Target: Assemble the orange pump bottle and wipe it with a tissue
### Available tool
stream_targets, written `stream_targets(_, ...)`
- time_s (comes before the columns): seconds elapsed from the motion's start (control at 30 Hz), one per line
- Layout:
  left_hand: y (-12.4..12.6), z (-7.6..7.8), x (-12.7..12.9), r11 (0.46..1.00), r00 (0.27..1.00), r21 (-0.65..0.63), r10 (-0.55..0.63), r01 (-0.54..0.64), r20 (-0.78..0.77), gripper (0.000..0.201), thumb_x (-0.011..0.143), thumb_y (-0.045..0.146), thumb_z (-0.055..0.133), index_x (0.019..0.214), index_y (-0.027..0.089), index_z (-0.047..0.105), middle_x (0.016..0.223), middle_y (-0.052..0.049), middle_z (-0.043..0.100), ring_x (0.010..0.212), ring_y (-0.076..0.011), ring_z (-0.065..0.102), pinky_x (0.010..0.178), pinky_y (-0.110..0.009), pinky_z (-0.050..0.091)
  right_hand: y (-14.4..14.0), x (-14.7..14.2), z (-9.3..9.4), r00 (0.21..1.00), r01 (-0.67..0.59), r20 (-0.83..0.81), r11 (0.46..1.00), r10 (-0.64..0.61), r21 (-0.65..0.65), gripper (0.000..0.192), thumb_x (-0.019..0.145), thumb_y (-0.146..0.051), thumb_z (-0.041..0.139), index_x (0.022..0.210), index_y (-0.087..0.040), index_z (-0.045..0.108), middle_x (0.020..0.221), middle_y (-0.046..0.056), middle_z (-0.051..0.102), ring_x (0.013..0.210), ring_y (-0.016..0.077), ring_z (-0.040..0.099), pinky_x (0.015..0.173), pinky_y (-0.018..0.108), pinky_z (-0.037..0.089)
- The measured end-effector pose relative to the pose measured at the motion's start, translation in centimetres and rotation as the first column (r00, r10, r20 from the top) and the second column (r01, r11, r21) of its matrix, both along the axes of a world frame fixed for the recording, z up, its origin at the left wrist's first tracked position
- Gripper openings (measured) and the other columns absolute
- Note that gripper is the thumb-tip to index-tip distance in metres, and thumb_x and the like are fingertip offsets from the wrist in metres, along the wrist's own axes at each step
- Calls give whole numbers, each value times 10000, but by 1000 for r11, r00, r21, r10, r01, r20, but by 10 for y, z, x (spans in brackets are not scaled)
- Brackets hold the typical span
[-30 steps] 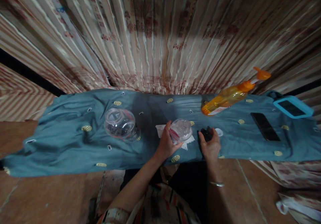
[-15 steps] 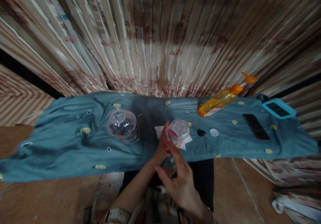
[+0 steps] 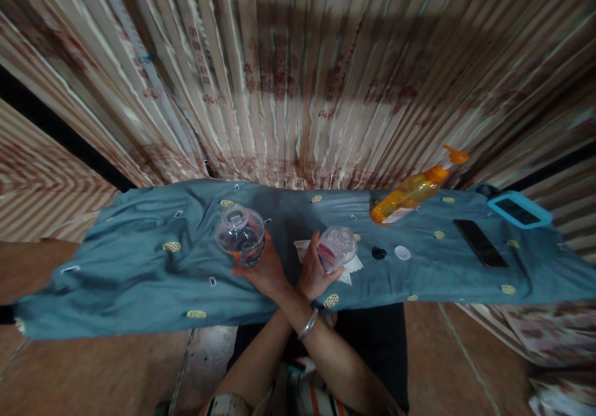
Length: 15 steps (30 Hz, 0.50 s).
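Arms crossed at the wrists near the body: right hand (image 3: 261, 271), bracelet on that wrist, reached across to the left and wrapped round the base of the big clear jar (image 3: 241, 236); left hand (image 3: 313, 273) reached right and closed on the small clear jar (image 3: 336, 247). Both jars stood on the surface (image 3: 130, 279), draped in loose blue cloth, near its front edge. Risk as judged: crossed forearms could bump each other and tip either jar; the wrinkled cloth gave poor footing, and a snag could drag it toward the edge. Big jar looked transparent, rounded, domed lid on, dark contents low inside. Small jar clear with pink-red stuff inside, sitting on a white tissue (image 3: 349, 266). Further right a black cap (image 3: 379, 253) and white cap (image 3: 402, 253), apart from the hands. Beyond: orange pump bottle (image 3: 410, 194), black phone (image 3: 480, 243), blue-cased device (image 3: 519, 210), patterned curtain (image 3: 298, 74) behind.
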<state>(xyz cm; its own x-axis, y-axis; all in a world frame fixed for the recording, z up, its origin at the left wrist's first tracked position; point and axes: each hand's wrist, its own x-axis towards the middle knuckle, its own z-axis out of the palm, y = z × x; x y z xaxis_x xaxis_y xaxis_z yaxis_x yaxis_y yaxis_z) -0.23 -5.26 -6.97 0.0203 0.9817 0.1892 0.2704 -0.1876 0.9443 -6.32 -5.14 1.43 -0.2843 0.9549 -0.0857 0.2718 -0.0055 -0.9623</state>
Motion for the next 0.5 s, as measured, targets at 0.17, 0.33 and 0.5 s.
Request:
stream_targets(0.17,2,0,0,1000,1000,-2,19,-19,9,1209,707,306,1042,1708,209,369,1754,-258,572,1642,-455,607,1404,-634,491,7,-1,-7,1000,20,9,1000,-20,2,678,870,-455,1017,1429,-206,725,1434,130,801,1322,340,783,1176,603,626)
stream_targets(0.33,3,-1,-2,1000,1000,9,25,-26,14,1218,705,314,1043,1723,239,379,1739,-223,594,1624,-443,623,1394,-633,500,0,5,2,1000,13,-26,1000,-13,0,718,730,-442,1072,1314,-191,739,1282,109,861,1155,309,839,1085,549,670)
stream_targets(0.5,3,-3,-4,999,1000,24,21,-21,17,1220,751,367,1039,1750,242,349,1778,-240,548,1661,-454,579,1395,-648,485,-33,17,26,992,6,-129,1000,-3,22,866,597,-461,1098,1362,-244,756,1262,78,896,1120,322,868,1013,473,709)
